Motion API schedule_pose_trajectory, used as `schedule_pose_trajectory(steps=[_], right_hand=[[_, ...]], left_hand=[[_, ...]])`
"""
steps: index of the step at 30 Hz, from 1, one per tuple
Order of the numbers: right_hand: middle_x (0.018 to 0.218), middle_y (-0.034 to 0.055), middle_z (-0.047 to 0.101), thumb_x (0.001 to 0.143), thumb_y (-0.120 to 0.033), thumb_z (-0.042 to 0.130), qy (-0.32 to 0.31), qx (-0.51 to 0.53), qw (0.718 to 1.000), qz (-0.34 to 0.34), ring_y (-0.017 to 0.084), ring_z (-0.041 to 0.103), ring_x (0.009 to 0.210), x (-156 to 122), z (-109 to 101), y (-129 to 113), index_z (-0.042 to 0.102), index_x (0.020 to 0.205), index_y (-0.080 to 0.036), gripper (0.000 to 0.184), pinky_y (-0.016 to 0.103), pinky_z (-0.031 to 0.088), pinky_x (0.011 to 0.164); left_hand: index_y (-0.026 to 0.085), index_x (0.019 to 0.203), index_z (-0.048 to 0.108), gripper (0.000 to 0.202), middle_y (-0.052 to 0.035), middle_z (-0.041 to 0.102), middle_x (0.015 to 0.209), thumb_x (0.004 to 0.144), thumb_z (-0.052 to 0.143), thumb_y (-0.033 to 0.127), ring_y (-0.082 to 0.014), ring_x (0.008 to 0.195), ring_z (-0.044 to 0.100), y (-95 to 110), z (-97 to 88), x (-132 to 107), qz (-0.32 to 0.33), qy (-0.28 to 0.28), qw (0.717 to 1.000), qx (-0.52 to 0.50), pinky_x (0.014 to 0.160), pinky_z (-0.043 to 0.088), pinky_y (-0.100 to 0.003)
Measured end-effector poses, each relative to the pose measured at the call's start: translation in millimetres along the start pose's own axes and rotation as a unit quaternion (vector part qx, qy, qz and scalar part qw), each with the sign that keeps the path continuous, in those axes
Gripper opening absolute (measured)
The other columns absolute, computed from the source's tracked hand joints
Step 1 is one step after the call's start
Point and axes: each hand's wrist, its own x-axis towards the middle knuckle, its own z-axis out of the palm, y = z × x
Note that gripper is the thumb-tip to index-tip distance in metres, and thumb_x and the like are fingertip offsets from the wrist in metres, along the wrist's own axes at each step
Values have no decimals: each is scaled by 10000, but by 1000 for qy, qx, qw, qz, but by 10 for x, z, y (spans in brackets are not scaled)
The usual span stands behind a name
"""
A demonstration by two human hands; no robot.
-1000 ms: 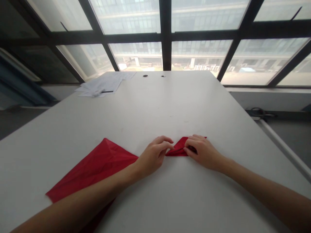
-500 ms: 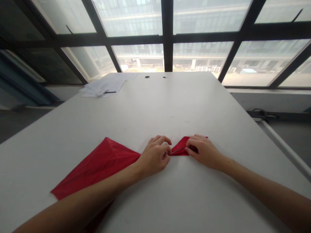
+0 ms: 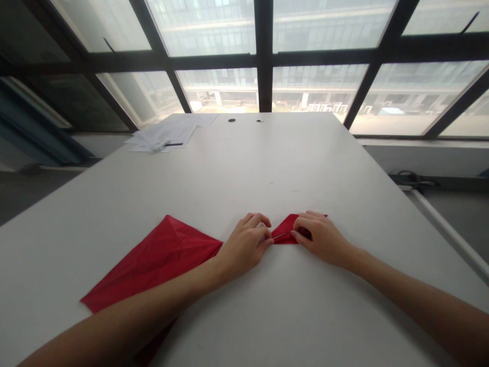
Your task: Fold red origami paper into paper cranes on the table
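Note:
A thin red cloth (image 3: 156, 265) lies on the white table, spread wide at the left and narrowing toward the middle. My left hand (image 3: 248, 242) is closed, thumb and fingertips pinching the narrow part. Beyond it, a smaller red end (image 3: 283, 232) of the cloth fans out to the right. My right hand (image 3: 315, 235) is closed in a pinch over that end. A thin thread-like line (image 3: 281, 235) runs across the red between the two hands; whether it is a thread or a folded edge, I cannot tell. My left forearm covers part of the cloth.
Loose papers (image 3: 164, 133) with a dark pen-like item (image 3: 174, 145) lie at the table's (image 3: 244, 168) far left. Two small round holes sit near its far edge. Large windows stand behind; cables (image 3: 414, 178) lie beyond the right edge.
My left thumb and fingertips have shifted slightly right along the narrow red part and pressed closer together. My right hand stays nearly still.

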Motion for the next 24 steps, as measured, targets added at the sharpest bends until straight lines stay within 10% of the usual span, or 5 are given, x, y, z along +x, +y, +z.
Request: schedule_pose_trajectory(steps=[16,24], right_hand=[[761,13,619,880,-171,611,11,-8,1000,10,182,507,743,13,34,17,578,759,-205,130,296,365,690],[765,13,623,874,-174,615,16,-12,1000,7,190,520,758,14,57,20,582,768,-212,117,298,374,697]], left_hand=[[166,718,621,160,-81,558,1026,871,575,155,-235,1017,509,146,52,38,-60,27,997,30,935,468,-411],[190,1040,622,150,-103,576,1214,916,540,177,-267,1157,506,214,14,-43,-26,15,995,92,995,443,-453]])
